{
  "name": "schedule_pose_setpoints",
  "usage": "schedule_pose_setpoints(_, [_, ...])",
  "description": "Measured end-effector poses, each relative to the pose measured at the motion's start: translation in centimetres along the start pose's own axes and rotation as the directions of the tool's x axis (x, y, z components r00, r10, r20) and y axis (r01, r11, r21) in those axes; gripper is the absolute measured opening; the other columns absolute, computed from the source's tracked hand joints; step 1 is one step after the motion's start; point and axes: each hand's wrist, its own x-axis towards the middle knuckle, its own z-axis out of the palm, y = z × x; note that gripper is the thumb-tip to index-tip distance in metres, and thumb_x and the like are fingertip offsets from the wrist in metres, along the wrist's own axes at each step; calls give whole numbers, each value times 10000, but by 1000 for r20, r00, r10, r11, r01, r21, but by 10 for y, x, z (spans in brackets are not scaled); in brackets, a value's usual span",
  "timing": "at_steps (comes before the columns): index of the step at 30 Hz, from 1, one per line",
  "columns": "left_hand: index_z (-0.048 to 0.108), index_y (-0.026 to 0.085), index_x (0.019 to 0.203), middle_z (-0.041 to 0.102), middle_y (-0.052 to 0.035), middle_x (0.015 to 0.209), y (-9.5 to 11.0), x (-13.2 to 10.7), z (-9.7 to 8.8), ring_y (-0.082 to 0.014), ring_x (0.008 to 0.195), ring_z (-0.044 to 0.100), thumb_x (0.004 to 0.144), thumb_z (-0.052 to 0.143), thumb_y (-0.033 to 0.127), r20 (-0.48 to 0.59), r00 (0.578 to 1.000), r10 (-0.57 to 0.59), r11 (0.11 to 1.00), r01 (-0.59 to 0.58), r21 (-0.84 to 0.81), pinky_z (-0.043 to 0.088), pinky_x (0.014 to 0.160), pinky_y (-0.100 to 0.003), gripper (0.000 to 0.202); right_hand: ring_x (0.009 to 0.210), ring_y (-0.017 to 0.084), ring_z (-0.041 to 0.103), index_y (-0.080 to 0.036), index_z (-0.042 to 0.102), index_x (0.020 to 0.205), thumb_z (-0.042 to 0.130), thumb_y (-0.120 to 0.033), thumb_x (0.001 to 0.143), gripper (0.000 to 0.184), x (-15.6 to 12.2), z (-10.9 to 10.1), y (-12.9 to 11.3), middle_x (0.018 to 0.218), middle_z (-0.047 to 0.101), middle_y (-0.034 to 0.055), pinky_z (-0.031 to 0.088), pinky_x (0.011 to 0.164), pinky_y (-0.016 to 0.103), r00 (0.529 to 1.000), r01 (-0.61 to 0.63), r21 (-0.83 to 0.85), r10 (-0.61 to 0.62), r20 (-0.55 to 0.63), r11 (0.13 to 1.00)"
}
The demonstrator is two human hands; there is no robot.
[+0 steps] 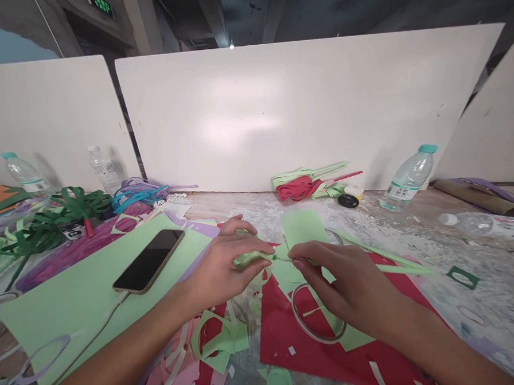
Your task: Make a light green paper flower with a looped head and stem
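My left hand [231,258] pinches a curled piece of light green paper [248,258] between thumb and fingers, at the middle of the table. Close by on the right, my right hand [330,264] is closed, thumb against forefinger, on something thin that runs toward the curled paper; what it is stays unclear. Behind the right hand lies a light green paper sheet [304,227]. Under that hand a pale ring [320,339], like a roll of tape, rests on a red paper sheet [279,343]. Light green cut-outs [213,335] lie below the left hand.
A charging phone [151,261] lies on a large green sheet [69,308] at left. Green fringed paper [83,204] stands beyond it. Red paper strips [297,187] lean at the white board [236,119]. Water bottles [409,179] and a cardboard tube [476,197] are at right.
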Motion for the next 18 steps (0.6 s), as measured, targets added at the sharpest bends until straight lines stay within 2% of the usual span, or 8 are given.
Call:
schedule_pose_setpoints(5, [670,219,910,659,0,722,1,0,0,-175,980,507,810,627,203,9,1000,12,999,-12,31,330,1007,-372,110,544,115,463,-209,550,960,398,-181,916,161,2,1,1,716,601,18,274,511,240,999,50,-66,-49,16,997])
schedule_pose_setpoints(11, [679,228,892,675,2,764,1,-1,0,-181,950,512,800,632,195,11,999,33,996,-34,83,362,974,-380,108,565,124,482,-213,578,982,424,-131,878,204,1,0,2,723,607,19,298,522,240,997,66,-142,-59,48,988])
schedule_pose_setpoints(18, [677,217,906,706,17,775,5,-3,5,-188,879,509,814,583,148,17,991,134,952,-133,275,281,1041,-475,149,666,159,569,-219,616,990,410,-136,888,244,0,6,-1,819,642,64,368,554,250,997,67,-164,-60,47,984])
